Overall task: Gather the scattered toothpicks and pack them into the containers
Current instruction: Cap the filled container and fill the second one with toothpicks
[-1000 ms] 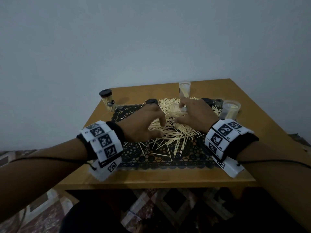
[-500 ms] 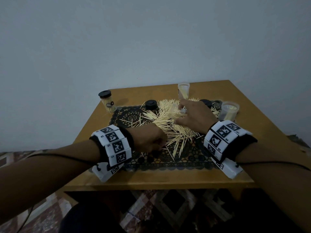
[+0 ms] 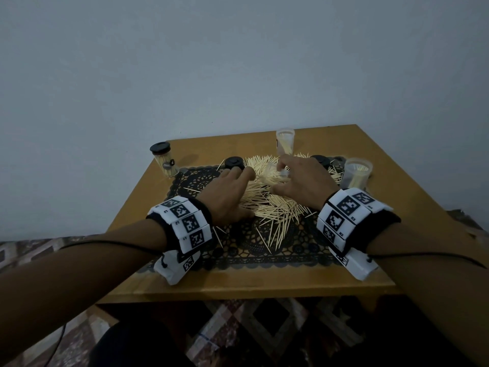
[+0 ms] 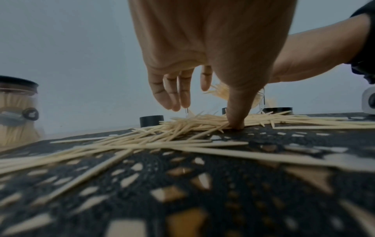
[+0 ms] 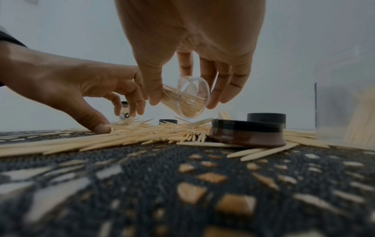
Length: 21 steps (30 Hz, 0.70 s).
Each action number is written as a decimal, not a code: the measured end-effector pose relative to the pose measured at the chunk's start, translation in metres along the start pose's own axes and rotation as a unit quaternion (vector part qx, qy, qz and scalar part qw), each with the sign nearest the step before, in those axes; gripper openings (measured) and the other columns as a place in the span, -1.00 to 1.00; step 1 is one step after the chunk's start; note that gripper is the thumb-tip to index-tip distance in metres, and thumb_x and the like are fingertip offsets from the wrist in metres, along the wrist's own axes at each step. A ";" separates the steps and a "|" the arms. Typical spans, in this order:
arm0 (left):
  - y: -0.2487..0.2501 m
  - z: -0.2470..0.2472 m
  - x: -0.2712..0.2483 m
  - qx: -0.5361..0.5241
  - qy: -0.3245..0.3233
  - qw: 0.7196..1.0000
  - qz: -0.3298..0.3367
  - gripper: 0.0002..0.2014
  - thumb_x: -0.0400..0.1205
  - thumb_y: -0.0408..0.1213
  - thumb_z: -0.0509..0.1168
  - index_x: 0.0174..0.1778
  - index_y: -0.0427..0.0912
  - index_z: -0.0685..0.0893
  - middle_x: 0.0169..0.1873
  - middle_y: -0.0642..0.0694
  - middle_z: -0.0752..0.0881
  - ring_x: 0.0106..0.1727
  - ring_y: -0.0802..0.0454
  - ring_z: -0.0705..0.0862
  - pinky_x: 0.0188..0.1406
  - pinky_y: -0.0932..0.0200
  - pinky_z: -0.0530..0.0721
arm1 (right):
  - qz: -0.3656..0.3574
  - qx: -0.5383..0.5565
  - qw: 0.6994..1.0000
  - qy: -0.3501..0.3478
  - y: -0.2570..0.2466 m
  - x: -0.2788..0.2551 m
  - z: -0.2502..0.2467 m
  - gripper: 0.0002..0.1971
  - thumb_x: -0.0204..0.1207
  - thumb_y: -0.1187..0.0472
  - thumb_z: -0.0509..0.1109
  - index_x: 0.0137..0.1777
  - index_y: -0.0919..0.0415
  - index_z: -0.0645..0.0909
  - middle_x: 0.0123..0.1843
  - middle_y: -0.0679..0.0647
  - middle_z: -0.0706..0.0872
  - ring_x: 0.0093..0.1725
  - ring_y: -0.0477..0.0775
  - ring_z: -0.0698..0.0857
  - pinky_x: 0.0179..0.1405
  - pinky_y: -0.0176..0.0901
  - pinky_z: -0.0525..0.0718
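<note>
Two hands: container (image 5: 183, 99) held, toothpicks (image 3: 267, 200) touched.

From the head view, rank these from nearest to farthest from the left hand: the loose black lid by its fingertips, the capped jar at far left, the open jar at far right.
1. Loose black lid, just beyond the left hand fingertips, on the mat's far edge.
2. Capped jar, off the mat to the left.
3. Open jar, across the toothpick pile, past the right hand.
</note>
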<state>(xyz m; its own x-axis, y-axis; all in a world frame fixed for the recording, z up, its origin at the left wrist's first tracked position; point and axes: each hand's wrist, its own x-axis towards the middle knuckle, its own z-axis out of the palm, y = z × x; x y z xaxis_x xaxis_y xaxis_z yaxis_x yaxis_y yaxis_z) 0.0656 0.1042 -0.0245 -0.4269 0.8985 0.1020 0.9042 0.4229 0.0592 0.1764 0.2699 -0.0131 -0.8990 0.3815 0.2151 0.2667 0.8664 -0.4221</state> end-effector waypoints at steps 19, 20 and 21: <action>-0.014 0.001 0.005 -0.001 -0.006 1.000 0.025 -0.75 0.54 -0.15 0.45 0.08 -0.12 0.65 0.01 -0.07 0.72 0.04 -0.04 0.65 -0.05 0.16 0.53 | -0.001 -0.004 1.000 -0.018 0.000 0.000 0.000 -0.50 0.36 -0.08 0.59 0.21 0.11 0.57 0.14 0.14 0.72 0.05 0.13 0.67 0.05 0.04 0.71; -0.014 0.002 0.005 -0.007 -0.002 1.000 0.026 -0.77 0.53 -0.16 0.45 0.04 -0.12 0.65 -0.01 -0.06 0.72 0.02 -0.03 0.65 -0.07 0.17 0.53 | -0.002 -0.006 1.000 -0.023 -0.001 0.000 0.000 -0.49 0.36 -0.09 0.59 0.22 0.11 0.57 0.15 0.14 0.72 0.05 0.13 0.67 0.05 0.05 0.71; -0.015 0.002 0.005 -0.013 -0.003 1.000 0.026 -0.78 0.53 -0.16 0.45 0.02 -0.12 0.66 -0.01 -0.05 0.70 0.03 -0.02 0.63 -0.06 0.17 0.52 | -0.003 -0.008 1.000 -0.027 -0.001 0.000 0.001 -0.49 0.36 -0.10 0.59 0.23 0.11 0.57 0.15 0.14 0.72 0.05 0.13 0.67 0.05 0.04 0.70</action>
<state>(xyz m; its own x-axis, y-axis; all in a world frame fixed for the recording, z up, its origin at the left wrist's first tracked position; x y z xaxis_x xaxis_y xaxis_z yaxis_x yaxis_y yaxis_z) 0.0499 0.1027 -0.0264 -0.3791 0.9199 0.1000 0.9246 0.3725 0.0793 0.1760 0.2689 -0.0134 -0.9180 0.3581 0.1701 0.2658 0.8743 -0.4063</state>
